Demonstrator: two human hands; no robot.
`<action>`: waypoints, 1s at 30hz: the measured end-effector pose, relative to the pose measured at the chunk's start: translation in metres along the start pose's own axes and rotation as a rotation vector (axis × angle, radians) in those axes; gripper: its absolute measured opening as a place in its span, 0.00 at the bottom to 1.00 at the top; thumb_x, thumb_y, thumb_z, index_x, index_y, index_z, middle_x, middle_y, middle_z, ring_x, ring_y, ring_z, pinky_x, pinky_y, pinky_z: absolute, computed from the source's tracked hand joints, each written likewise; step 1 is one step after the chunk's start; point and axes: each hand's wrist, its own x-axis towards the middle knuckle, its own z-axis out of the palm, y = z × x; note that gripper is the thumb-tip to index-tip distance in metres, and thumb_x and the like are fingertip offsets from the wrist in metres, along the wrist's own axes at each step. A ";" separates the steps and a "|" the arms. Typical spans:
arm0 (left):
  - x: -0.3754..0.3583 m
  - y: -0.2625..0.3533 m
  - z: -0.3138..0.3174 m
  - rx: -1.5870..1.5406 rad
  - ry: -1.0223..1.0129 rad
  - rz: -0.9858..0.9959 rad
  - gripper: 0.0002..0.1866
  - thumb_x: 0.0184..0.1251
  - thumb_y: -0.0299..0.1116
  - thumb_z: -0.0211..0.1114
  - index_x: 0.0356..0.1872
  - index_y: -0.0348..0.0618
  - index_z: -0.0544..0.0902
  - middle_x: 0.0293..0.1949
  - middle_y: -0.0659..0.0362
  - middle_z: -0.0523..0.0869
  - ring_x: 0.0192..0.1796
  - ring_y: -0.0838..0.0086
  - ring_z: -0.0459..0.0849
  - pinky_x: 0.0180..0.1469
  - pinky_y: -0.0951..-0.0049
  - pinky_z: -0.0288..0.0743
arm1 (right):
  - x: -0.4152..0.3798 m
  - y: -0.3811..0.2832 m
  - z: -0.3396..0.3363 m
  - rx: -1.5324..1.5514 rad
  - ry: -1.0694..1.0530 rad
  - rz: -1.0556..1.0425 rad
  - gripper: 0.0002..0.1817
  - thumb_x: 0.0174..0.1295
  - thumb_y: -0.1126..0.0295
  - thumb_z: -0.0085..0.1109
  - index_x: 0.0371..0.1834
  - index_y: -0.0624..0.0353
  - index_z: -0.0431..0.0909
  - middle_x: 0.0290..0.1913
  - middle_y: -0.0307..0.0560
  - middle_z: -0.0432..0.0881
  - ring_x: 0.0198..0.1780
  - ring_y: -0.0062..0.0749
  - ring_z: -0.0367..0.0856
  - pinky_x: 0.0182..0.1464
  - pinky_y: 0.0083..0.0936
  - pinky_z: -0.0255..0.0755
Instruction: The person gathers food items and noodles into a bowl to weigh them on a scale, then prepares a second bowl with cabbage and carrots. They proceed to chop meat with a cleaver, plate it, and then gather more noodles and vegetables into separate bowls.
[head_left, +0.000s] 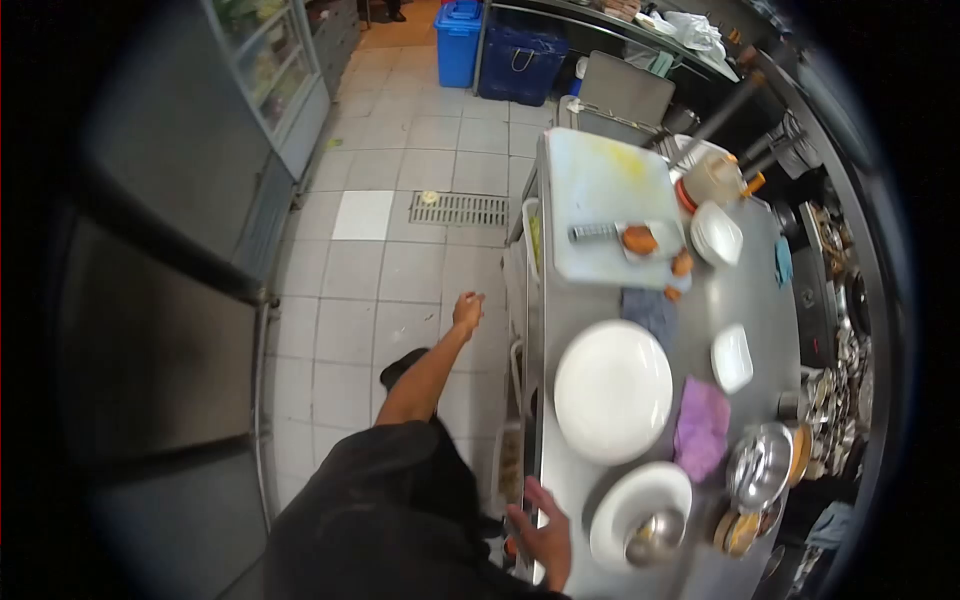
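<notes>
My left hand (468, 312) reaches forward over the tiled floor beside the counter, fingers loosely bent and nothing visible in them. My right hand (545, 535) is at the near edge of the steel counter (590, 490), its fingers spread and nothing in its grasp. Nearest to it is a wide-rimmed white dish (612, 510) with a round metal bowl or ladle (658, 532) on it. Farther along lies a large white plate (613, 392), with a purple cloth (702, 428) to its right.
A cleaver (595, 232) and browned food pieces (640, 239) lie on a white cutting board (605, 180). Small white dishes (732, 357) and metal bowls (760, 467) stand along the right. Refrigerators (170, 330) line the left; a floor drain (460, 209) and blue bin (458, 50) are ahead.
</notes>
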 end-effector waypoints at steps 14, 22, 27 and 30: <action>0.273 -0.107 0.079 -0.137 -0.467 -0.503 0.41 0.68 0.70 0.41 0.60 0.38 0.69 0.42 0.56 0.76 0.44 0.67 0.76 0.48 0.63 0.74 | 0.581 0.143 0.185 -0.502 0.108 0.189 0.42 0.67 0.60 0.54 0.74 0.73 0.44 0.75 0.70 0.46 0.77 0.57 0.43 0.76 0.39 0.43; 0.262 -0.113 -0.132 -0.041 -0.320 -0.367 0.39 0.71 0.69 0.39 0.69 0.47 0.60 0.53 0.55 0.76 0.50 0.65 0.80 0.49 0.63 0.77 | 0.601 0.132 0.207 -0.641 0.143 0.277 0.44 0.58 0.69 0.53 0.75 0.73 0.41 0.76 0.71 0.42 0.78 0.58 0.39 0.78 0.42 0.38; 0.273 -0.070 -0.166 0.210 -0.372 -0.434 0.35 0.73 0.65 0.40 0.62 0.44 0.70 0.44 0.53 0.83 0.42 0.68 0.85 0.44 0.67 0.78 | 0.603 0.130 0.286 0.042 0.523 0.339 0.38 0.57 0.69 0.61 0.70 0.68 0.58 0.72 0.64 0.56 0.74 0.55 0.55 0.73 0.41 0.53; 0.280 -0.037 -0.176 0.687 -0.615 -0.399 0.26 0.74 0.56 0.49 0.47 0.41 0.79 0.33 0.53 0.86 0.32 0.69 0.87 0.38 0.70 0.78 | 0.629 0.142 0.332 0.942 0.260 0.839 0.39 0.61 0.64 0.61 0.73 0.62 0.55 0.76 0.58 0.51 0.75 0.48 0.55 0.72 0.45 0.52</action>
